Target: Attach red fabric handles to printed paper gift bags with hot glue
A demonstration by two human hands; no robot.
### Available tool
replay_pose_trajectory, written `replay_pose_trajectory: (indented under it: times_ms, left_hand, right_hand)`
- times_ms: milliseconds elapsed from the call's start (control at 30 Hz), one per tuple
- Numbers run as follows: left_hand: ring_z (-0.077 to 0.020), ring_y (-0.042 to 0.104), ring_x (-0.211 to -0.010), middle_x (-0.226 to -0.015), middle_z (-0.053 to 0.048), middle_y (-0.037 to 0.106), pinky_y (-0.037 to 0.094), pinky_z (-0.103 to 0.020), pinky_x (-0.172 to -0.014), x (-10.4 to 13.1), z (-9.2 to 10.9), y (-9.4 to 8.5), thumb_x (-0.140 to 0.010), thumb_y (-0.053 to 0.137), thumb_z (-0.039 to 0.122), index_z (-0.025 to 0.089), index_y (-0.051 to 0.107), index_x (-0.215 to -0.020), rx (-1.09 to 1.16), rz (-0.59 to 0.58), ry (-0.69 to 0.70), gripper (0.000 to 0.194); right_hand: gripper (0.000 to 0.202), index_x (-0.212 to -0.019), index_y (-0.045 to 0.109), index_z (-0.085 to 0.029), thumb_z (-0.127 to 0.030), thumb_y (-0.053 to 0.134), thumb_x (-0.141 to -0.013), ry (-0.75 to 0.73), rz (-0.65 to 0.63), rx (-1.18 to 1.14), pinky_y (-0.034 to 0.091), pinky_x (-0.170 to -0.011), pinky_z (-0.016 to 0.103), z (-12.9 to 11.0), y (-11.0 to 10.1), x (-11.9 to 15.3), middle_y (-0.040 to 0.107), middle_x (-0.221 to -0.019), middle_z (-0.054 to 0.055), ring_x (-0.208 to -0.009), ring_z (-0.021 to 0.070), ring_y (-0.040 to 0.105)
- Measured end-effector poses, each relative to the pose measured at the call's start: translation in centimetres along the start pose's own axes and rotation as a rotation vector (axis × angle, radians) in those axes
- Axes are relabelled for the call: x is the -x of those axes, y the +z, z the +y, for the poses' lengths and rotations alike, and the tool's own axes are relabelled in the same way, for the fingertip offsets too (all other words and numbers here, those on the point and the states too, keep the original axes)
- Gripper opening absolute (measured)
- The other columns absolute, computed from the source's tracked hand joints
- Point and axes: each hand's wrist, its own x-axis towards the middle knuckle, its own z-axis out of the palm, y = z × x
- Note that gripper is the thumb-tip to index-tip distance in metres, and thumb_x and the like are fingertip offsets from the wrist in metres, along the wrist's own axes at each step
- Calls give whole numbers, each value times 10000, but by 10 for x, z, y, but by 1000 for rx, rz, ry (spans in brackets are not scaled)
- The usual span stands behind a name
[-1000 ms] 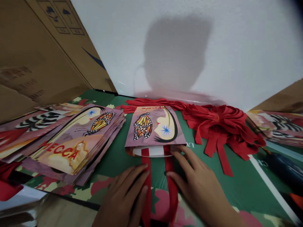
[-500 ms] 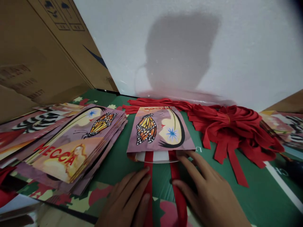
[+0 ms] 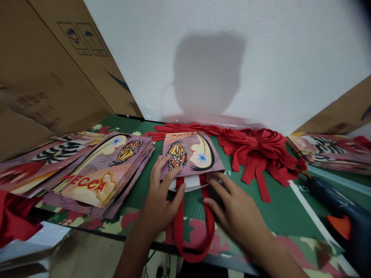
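Observation:
A printed paper bag (image 3: 193, 152) with a butterfly and a face on it lies flat, its mouth toward me. Out of that mouth comes a red ribbon handle (image 3: 209, 227), its loop hanging over the table's front edge. My left hand (image 3: 162, 195) is open with fingers spread; its fingertips rest on the bag's near left corner and the thumb is by the ribbon's left strand. At the near right corner is my right hand (image 3: 233, 200), fingers stretched and apart, thumb beside the right strand. What lies under the right fingertips is partly hidden.
A stack of printed bags (image 3: 107, 166) lies at left. Behind and to the right is a heap of red ribbons (image 3: 257, 150). A glue gun (image 3: 333, 200) lies at right, with more printed bags (image 3: 333, 150) beyond. A white panel (image 3: 269, 69) and a cardboard box (image 3: 43, 69) stand behind.
My left hand has moved forward from the ribbon onto the bag's left corner, its fingers spreading. My right hand stays near the right corner. The view has shifted, showing the glue gun and ribbon loop.

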Motion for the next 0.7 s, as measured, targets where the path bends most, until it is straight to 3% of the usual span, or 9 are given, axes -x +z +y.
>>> replay_pose_trajectory:
  times_ms: [200,700]
  left_hand:
    - [-418,231,-1706,-1725,-164,345,376,-693,-1315,11,4,-4,-1058,631,157,272,581,-1431,16,-43,76,394]
    - [-425,206,-1706,-1699,-161,343,282,-697,-1355,9,0,4,-1025,632,248,257,613,-1429,96,-76,67,405]
  right_hand:
    - [432,-1501,647,-178,-402,544,-1146,23,-16,10,655,-1034,547,-8,-9,13,554,-1665,182,-1289,355,725]
    - [569,-1635,540,-190,-292,602,-1078,80,-88,-87,591,-1139,540,-11,-23,24,456,-1734,171,-1487,359,587]
